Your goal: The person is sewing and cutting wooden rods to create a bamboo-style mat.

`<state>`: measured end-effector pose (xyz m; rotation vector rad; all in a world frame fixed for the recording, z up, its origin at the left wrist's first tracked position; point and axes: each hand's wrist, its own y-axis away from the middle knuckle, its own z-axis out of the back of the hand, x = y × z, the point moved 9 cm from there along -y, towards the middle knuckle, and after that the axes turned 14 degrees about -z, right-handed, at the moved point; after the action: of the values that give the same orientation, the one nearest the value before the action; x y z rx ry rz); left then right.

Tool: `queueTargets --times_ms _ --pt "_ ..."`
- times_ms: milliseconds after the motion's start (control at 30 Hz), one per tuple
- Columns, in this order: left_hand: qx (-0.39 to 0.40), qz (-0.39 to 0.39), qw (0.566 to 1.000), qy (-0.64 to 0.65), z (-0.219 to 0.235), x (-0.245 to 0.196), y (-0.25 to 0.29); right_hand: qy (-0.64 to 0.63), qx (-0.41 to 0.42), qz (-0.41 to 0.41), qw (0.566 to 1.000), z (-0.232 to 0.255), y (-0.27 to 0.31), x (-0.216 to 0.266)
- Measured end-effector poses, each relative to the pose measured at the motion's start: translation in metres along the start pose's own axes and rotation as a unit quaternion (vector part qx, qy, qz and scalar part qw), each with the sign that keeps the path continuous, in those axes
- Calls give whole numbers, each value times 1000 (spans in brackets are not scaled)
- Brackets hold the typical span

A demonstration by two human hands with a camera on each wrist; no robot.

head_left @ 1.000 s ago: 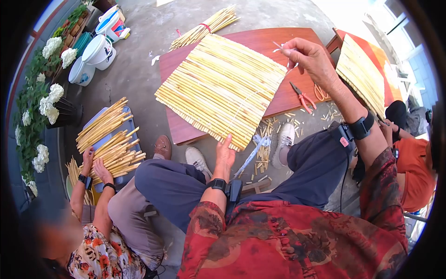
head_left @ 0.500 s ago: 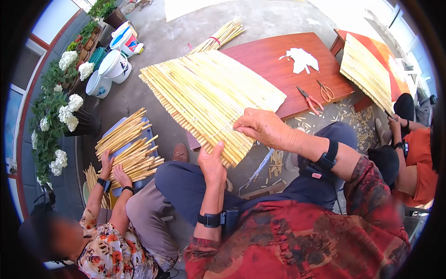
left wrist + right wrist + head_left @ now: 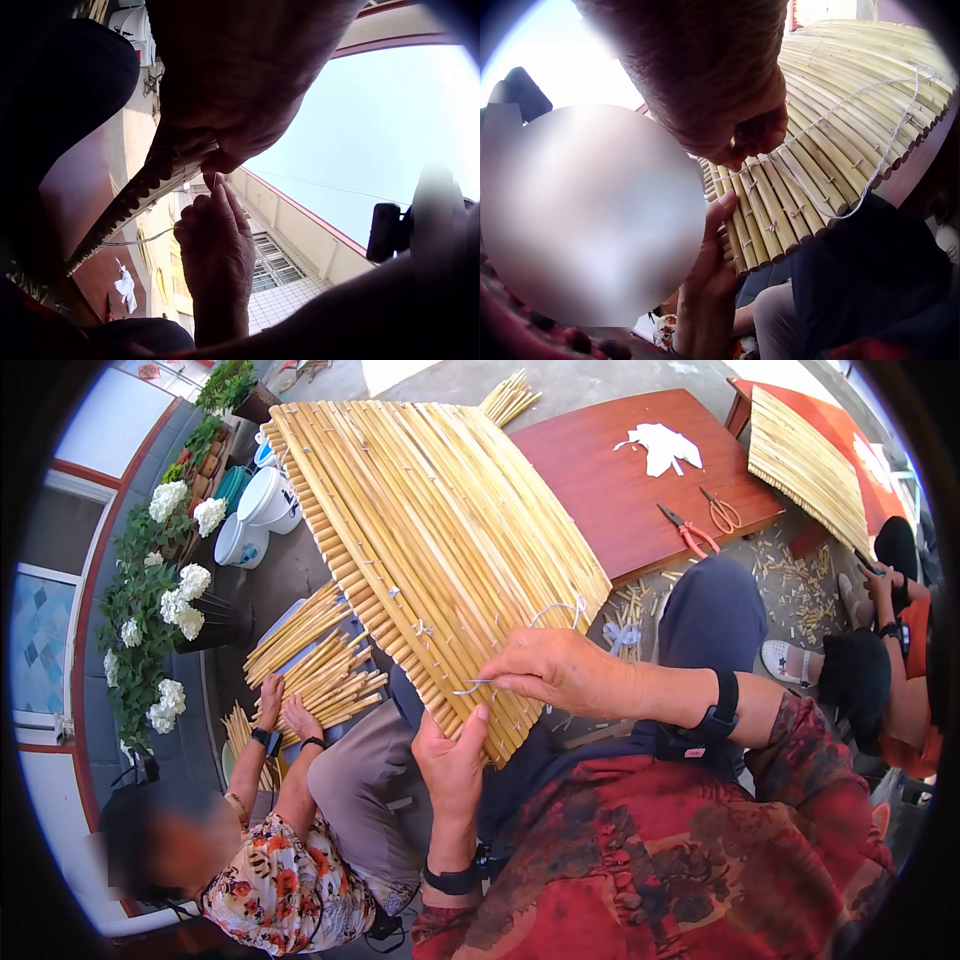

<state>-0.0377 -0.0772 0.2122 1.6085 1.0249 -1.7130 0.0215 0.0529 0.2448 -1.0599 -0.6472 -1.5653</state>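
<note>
A mat of pale yellow stalks [image 3: 430, 530], stitched in rows with white thread, slants up in front of me. My left hand [image 3: 448, 765] grips its near corner, thumb on top and fingers beneath. Just above that thumb, my right hand [image 3: 565, 672] pinches a thin curved needle [image 3: 472, 688], which lies close over the stalks. White thread [image 3: 889, 146] loops across the mat and past its edge in the right wrist view. From underneath, the left wrist view shows the right fingertips right at the mat's edge.
Pliers [image 3: 688, 530], scissors [image 3: 720, 510] and white scrap [image 3: 662, 448] lie on the red-brown table [image 3: 600, 450]. Left, a person handles loose stalks [image 3: 325, 680]; right, another sits by a second mat [image 3: 805, 465]. Cut bits [image 3: 790, 585] litter the floor. Buckets [image 3: 268, 500] stand behind.
My right hand has come down from beyond the mat's right side to beside my left thumb. The mat has tilted up and come nearer, baring more of the table.
</note>
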Motion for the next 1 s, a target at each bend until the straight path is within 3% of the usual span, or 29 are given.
queueTargets --times_ms 67,267,367,600,700,1000 --pt "27 -31 994 -105 0 -13 0 -21 0 9 1000 1 5 3" --pt "52 -47 987 -145 -6 -15 9 -50 -9 -4 999 8 22 -1" --pt "61 -49 988 -131 -12 -14 12 -46 -34 37 998 9 30 5" --pt "104 -67 971 -205 -21 -17 14 17 -29 47 998 13 40 6" --pt "88 -27 980 -176 -20 -11 18 43 -28 54 997 11 44 5" --pt "88 -47 973 -207 -22 -17 14 38 -13 44 998 11 41 4"
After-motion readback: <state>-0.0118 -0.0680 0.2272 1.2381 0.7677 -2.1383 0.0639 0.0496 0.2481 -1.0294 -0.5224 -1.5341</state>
